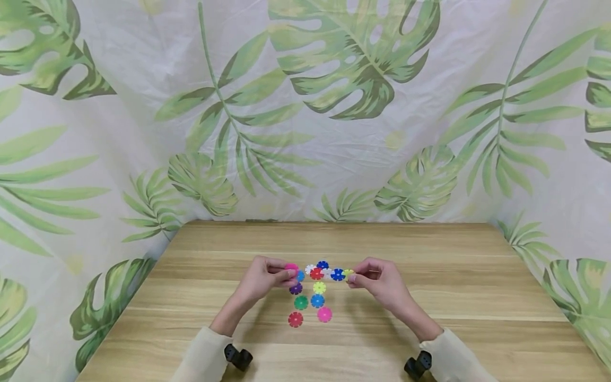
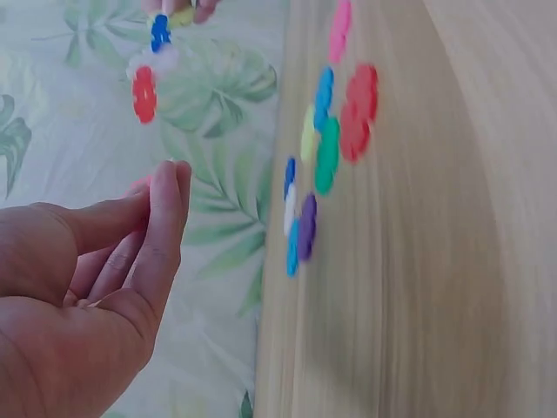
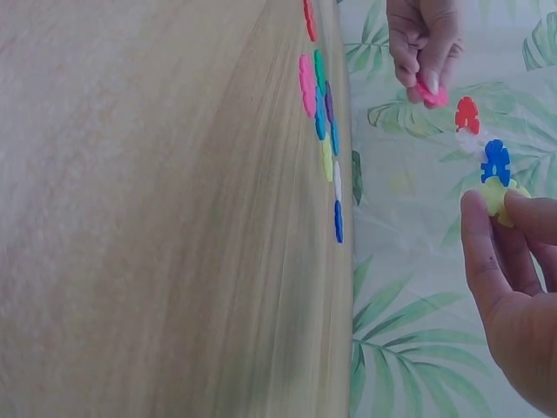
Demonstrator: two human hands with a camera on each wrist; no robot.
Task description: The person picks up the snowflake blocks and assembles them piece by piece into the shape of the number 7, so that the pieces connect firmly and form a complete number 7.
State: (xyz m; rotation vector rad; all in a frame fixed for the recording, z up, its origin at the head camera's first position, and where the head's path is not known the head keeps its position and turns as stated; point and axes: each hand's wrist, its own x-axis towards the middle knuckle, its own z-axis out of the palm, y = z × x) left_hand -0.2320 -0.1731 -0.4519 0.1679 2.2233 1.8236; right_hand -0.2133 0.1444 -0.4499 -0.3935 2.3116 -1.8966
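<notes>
Between the thumb and fingers of my left hand (image 1: 267, 276) is a pink notched plastic disc (image 3: 432, 95), mostly covered by fingertips in the left wrist view. My right hand (image 1: 382, 281) pinches a yellow disc (image 3: 496, 198) at the end of a short chain. From there the chain runs through a blue disc (image 3: 495, 160) and a white disc (image 3: 468, 139) to a red disc (image 3: 467, 113) at its free end. That red end points toward the pink disc, with a gap between them. Both hands hold their pieces above the table.
On the wooden table (image 1: 453, 276) below lie loose notched discs, among them a green disc (image 1: 301, 302), a purple disc (image 1: 296, 288), another red disc (image 1: 295, 319) and another pink disc (image 1: 324, 314). A leaf-patterned cloth (image 1: 334, 154) hangs behind the table's far edge.
</notes>
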